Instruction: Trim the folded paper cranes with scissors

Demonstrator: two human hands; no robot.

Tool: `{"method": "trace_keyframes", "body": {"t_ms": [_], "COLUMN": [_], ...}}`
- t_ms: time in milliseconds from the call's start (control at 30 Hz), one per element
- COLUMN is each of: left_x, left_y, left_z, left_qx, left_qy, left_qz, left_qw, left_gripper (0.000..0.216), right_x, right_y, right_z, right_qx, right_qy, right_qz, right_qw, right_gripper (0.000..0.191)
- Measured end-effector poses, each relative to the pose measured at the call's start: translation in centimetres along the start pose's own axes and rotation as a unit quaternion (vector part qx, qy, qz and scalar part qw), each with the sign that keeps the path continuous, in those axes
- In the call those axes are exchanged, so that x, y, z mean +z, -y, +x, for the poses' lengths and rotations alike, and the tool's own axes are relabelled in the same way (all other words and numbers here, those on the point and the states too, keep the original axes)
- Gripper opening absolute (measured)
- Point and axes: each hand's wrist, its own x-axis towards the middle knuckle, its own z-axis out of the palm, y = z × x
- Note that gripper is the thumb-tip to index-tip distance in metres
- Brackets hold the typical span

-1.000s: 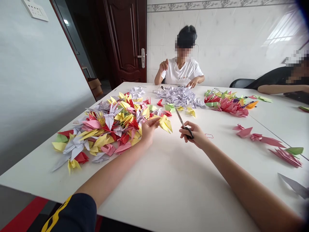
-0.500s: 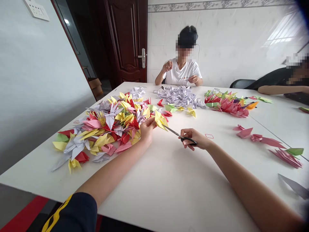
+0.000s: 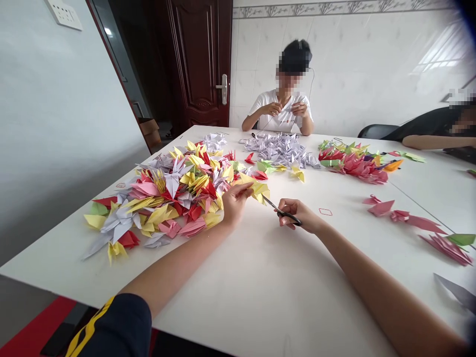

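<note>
My left hand [image 3: 236, 202] pinches a yellow folded-paper piece [image 3: 257, 190] above the white table, just right of a heap of origami [image 3: 178, 183] in yellow, red, pink and pale lilac. In my right hand [image 3: 296, 213] is a pair of scissors [image 3: 287, 215] with black handles, fingers wrapped through the loops. The blades point up and left, and their tips meet the lower right part of the yellow paper. Whether the blades are cutting into it I cannot tell.
A pile of pale lilac paper pieces [image 3: 284, 148] lies before a person in a white shirt [image 3: 284, 111], who handles something thin. Pink and green pieces [image 3: 362, 166] lie at the right, more pink ones [image 3: 446, 248] nearer. Another person's arm [image 3: 439, 142] rests far right.
My left hand and the yellow paper have shifted right, closer to my right hand, over the scissor tips. Across the table, the person's hands have come together.
</note>
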Motion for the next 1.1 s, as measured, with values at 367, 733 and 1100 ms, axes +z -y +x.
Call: {"method": "trace_keyframes", "body": {"t_ms": [367, 733, 1100], "left_x": [0.2, 0.2, 0.0], "left_y": [-0.6, -0.6, -0.3], "left_z": [-0.6, -0.8, -0.7], "left_qx": [0.082, 0.115, 0.123], "left_qy": [0.027, 0.028, 0.026], "left_qz": [0.051, 0.079, 0.099], "left_qw": [0.995, 0.99, 0.987], "left_gripper": [0.028, 0.026, 0.024], "right_x": [0.1, 0.7, 0.7], "right_y": [-0.2, -0.2, -0.1], "right_z": [0.1, 0.3, 0.2], "right_qx": [-0.017, -0.025, -0.015], "right_qy": [-0.009, -0.021, -0.023], "right_qz": [-0.004, 0.005, 0.016], "right_qw": [1.0, 0.999, 1.0], "right_gripper": [0.044, 0.046, 0.046]}}
